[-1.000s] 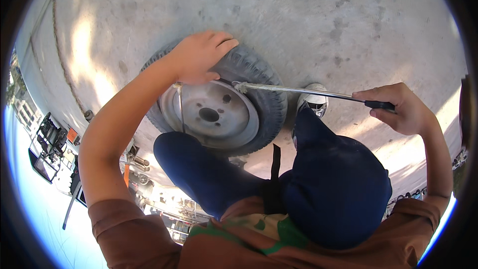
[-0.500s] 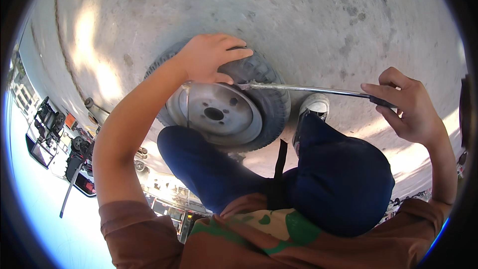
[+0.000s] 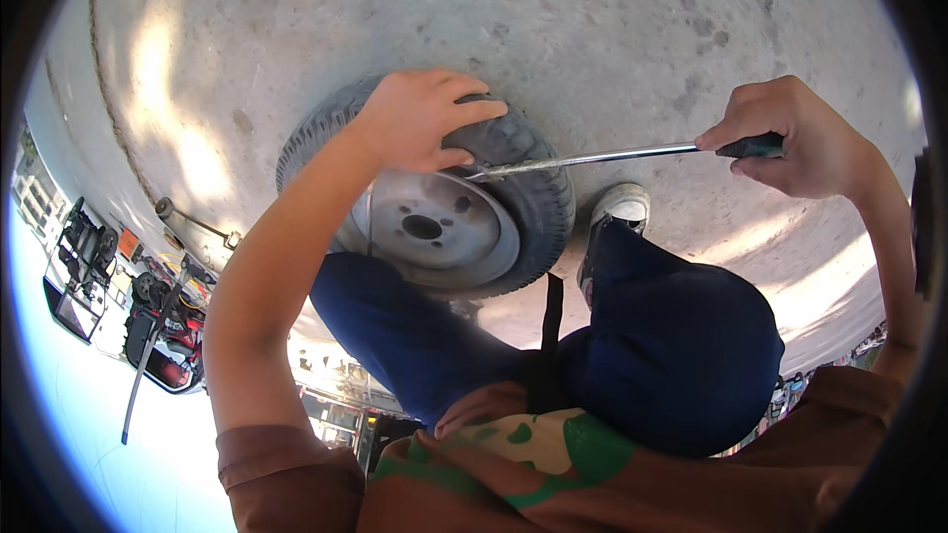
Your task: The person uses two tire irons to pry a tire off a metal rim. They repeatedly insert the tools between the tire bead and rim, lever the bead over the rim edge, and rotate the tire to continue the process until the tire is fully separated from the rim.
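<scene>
A black tyre on a grey steel wheel rim lies in front of my bent legs. My left hand rests on the far sidewall, palm down with its fingers spread. Out to the right, my right hand is wrapped round the dark handle of a long metal pry bar. The bar slants across the tyre, and its flat tip meets the rim's edge beside my left thumb; how deep it sits is hidden. A thin metal rod crosses the rim below my left wrist.
My shoe stands just right of the tyre, with my blue-trousered knee near it. A metal bar with a rounded end lies on the concrete at left. Machinery stands beyond it.
My right hand has moved away from my body and slightly left, swinging the bar's handle end with it; its fingers now close more fully round the handle. My left hand stays on the tyre.
</scene>
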Available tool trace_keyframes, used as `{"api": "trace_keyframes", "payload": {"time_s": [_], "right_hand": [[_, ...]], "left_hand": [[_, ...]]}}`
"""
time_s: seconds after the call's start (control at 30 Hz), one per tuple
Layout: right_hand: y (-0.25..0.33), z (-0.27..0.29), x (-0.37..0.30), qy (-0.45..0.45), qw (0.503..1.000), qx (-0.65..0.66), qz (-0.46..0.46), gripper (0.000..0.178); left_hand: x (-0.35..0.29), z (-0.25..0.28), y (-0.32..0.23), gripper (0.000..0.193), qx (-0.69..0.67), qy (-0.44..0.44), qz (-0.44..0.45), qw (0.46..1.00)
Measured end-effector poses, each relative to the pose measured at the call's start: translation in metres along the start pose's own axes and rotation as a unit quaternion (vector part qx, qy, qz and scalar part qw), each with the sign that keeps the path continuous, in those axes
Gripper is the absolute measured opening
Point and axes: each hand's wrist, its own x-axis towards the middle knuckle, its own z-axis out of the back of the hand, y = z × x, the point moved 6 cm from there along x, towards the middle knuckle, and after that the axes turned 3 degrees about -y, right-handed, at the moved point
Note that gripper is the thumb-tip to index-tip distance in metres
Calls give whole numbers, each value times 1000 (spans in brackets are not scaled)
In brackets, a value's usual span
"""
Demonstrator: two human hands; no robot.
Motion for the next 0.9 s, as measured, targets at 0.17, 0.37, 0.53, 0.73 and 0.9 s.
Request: {"api": "trace_keyframes", "payload": {"time_s": [0.17,0.37,0.53,0.73,0.9], "right_hand": [[-4,7,21,39,999,0,-6,38],[32,-9,8,90,989,-114,-31,43],[73,-28,-5,158,980,-69,-104,47],[101,-86,-18,265,915,207,-224,48],[116,-143,-53,114,909,302,-263,36]], "left_hand": [[4,1,2,67,-26,5,24,999],[4,-3,6,67,-23,2,25,999],[3,-1,5,67,-34,10,36,999],[5,0,7,67,-40,-2,18,999],[3,0,6,65,-35,-3,17,999]]}}
